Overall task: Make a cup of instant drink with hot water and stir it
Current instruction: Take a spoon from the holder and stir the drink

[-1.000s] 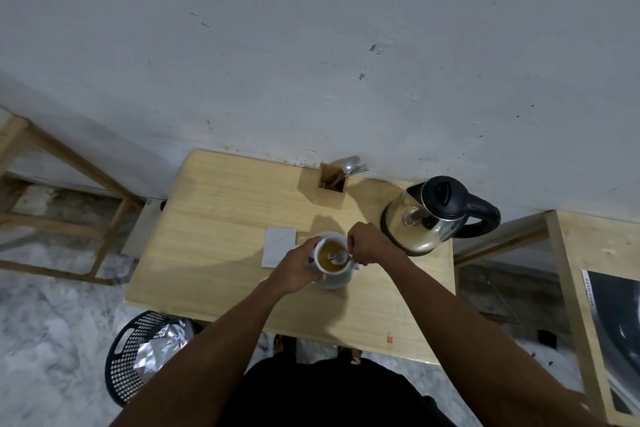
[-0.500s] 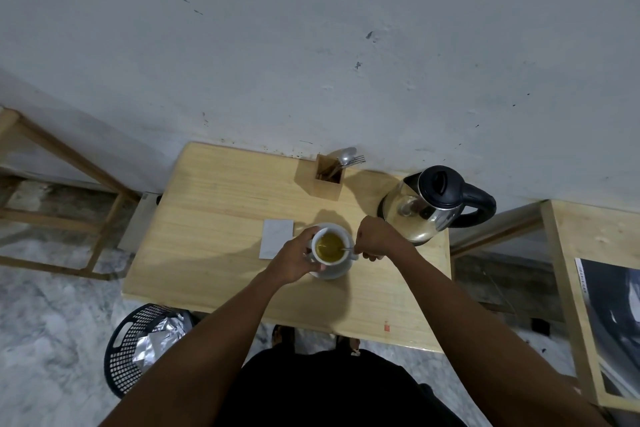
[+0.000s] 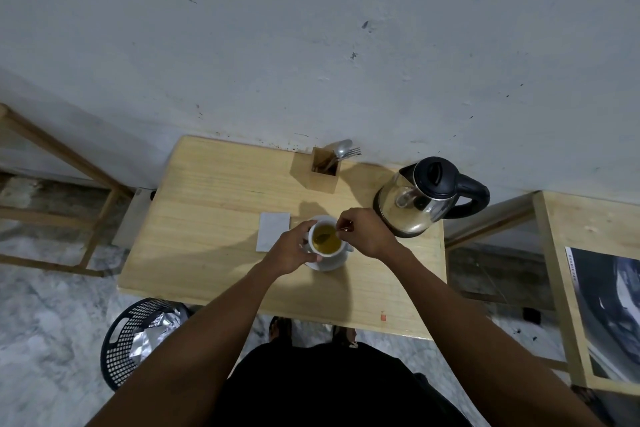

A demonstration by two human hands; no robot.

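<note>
A white cup [image 3: 327,251] full of yellow-brown drink stands on a white saucer [image 3: 329,264] near the middle of the wooden table [image 3: 214,218]. My left hand [image 3: 291,251] grips the cup's left side. My right hand [image 3: 363,232], just right of the cup, pinches the handle of a small metal spoon [image 3: 329,236] whose bowl is dipped in the drink. A glass electric kettle [image 3: 420,201] with a black lid and handle stands to the right, behind my right hand.
A flat white sachet [image 3: 273,230] lies left of the cup. A wooden holder [image 3: 323,172] with a spoon and a fork stands by the wall. A black basket [image 3: 138,336] with foil sits on the floor at the left. Another wooden table [image 3: 588,253] is at the right.
The spoon's bowl has swung inside the cup from the right side toward the left, and my right hand shifted slightly with it. My left hand stays on the cup.
</note>
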